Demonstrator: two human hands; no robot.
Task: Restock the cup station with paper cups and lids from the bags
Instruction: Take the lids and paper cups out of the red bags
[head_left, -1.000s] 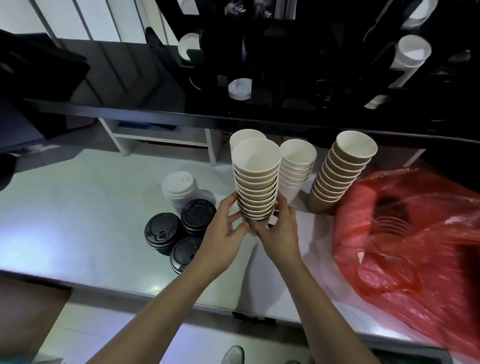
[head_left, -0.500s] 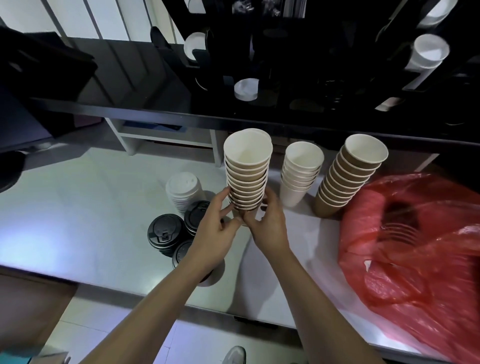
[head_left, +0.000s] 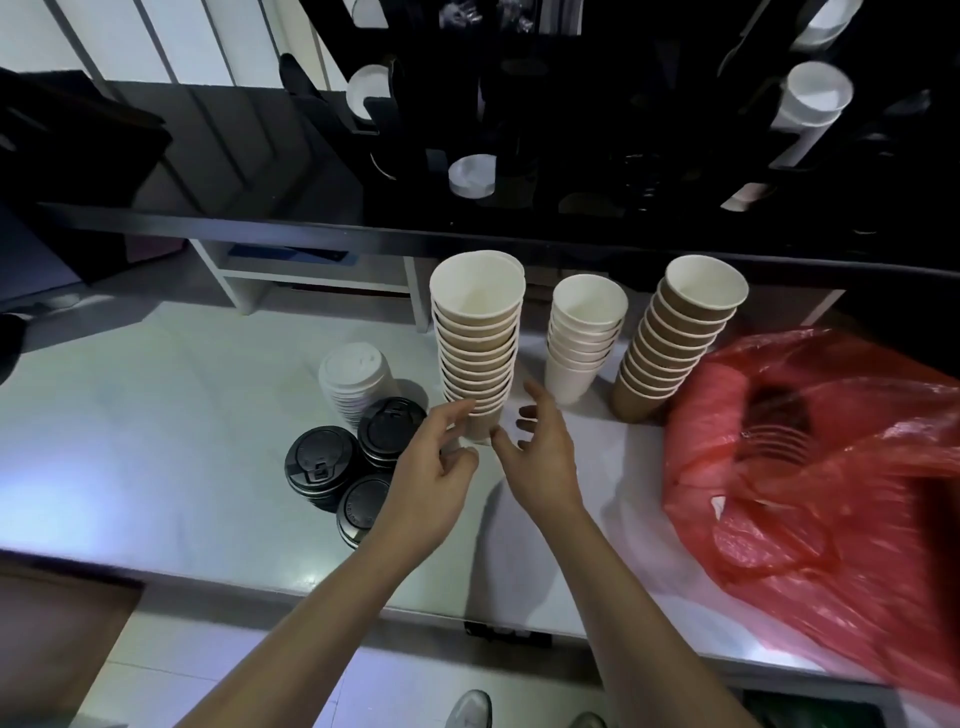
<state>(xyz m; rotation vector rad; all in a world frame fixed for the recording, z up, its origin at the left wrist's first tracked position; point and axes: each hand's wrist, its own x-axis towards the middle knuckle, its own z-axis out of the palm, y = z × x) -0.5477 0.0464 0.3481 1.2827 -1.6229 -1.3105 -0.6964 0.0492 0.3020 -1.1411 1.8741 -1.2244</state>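
Now the tall stack of brown paper cups (head_left: 477, 343) is standing upright on the pale, smooth counter (head_left: 156, 441), its ribbed column of rims rising towards the dark shelf edge (head_left: 311, 231) above. Both hands are flanking its base: the left hand (head_left: 436, 467) is hovering with loosely curled fingertips at or just off the lowest cups, and the right hand (head_left: 540, 447) is spreading its fingers apart just beside the stack, gripping nothing. Just left, a white lid stack (head_left: 356, 379) and three stacks of glossy black lids (head_left: 322, 462) are crowding that side, though wide bare counter is lying beyond them. To the right, a shorter white cup stack (head_left: 584, 338) and a leaning brown cup stack (head_left: 680, 338) are standing near, with a crinkled red plastic bag (head_left: 831, 493) sprawling to the counter's front edge.
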